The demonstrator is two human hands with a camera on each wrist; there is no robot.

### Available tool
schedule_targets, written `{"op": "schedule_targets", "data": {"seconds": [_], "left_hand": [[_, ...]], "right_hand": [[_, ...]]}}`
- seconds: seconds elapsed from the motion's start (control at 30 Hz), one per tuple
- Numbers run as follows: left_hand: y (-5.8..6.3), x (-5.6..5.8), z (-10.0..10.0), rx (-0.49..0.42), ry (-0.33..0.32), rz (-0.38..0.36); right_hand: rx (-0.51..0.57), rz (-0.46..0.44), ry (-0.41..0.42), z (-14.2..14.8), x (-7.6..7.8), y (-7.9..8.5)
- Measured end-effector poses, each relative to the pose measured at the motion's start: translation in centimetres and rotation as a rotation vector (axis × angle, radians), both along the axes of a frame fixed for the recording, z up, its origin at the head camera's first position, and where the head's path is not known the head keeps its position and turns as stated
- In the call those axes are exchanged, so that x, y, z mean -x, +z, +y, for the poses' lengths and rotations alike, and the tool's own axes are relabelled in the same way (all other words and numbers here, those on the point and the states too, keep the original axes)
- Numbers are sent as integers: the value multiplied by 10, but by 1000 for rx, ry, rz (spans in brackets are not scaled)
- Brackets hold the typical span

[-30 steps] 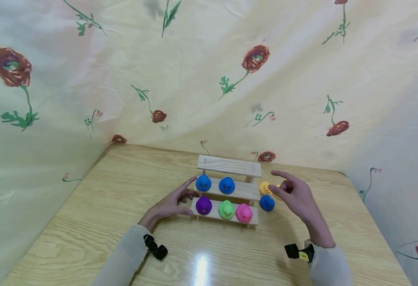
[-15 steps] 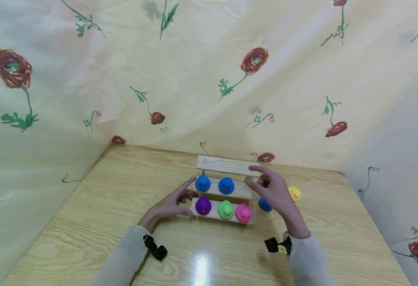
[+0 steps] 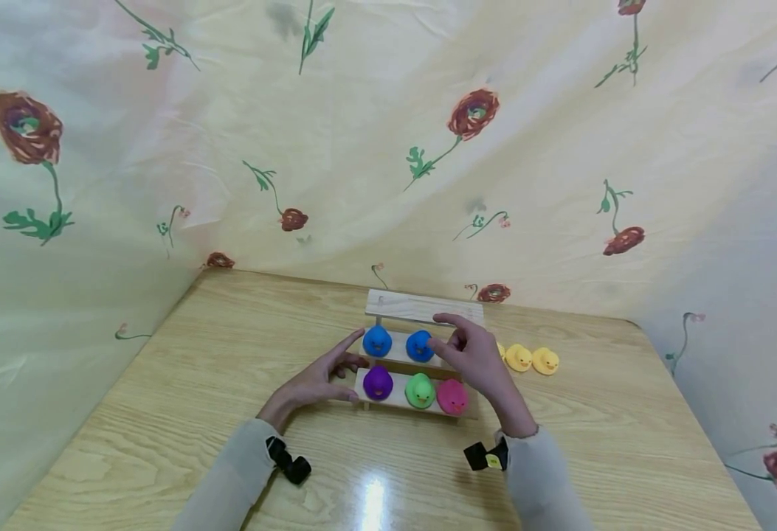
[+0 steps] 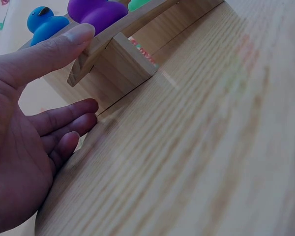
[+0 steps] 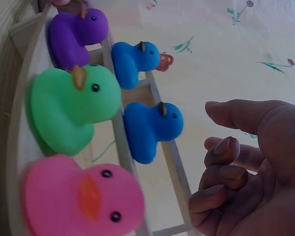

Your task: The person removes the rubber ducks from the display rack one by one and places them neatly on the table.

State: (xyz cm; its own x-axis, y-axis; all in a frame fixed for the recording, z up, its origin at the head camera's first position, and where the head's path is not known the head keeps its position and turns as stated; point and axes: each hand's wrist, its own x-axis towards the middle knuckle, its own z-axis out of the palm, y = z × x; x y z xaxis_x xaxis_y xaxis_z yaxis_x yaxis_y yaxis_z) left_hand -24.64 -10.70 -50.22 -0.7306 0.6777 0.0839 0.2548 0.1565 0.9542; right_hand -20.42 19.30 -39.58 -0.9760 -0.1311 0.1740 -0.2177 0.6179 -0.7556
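A three-step wooden stand (image 3: 428, 304) holds rubber ducks. Its front step carries a purple duck (image 3: 378, 383), a green duck (image 3: 420, 391) and a pink duck (image 3: 453, 397). On the middle step sit two blue ducks, the left blue duck (image 3: 377, 341) and the right blue duck (image 3: 419, 346). My left hand (image 3: 322, 377) is at the stand's left end, its thumb (image 4: 64, 46) against the front step's end, other fingers relaxed below. My right hand (image 3: 479, 359) hovers by the right blue duck, thumb and index finger apart with nothing between them, other fingers loosely curled.
Yellow ducks stand on the table right of the stand, among them a yellow duck (image 3: 518, 358) and another yellow duck (image 3: 546, 361). One more is partly behind my right hand. A floral cloth (image 3: 335, 147) hangs behind the wooden table (image 3: 262, 310).
My right hand has moved left, from over the yellow ducks to the middle step. It now hides the loose blue duck right of the stand. The left hand stays in place.
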Motion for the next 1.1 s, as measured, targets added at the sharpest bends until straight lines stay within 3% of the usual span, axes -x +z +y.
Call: {"op": "schedule_targets", "data": {"seconds": [0.43, 1.1], "left_hand": [[0, -1, -1, -1, -4, -2], [0, 0, -1, -4, -8, 17]], "right_hand": [[5, -75, 6, -15, 0, -12], [-65, -34, -65, -22, -2, -19]]}}
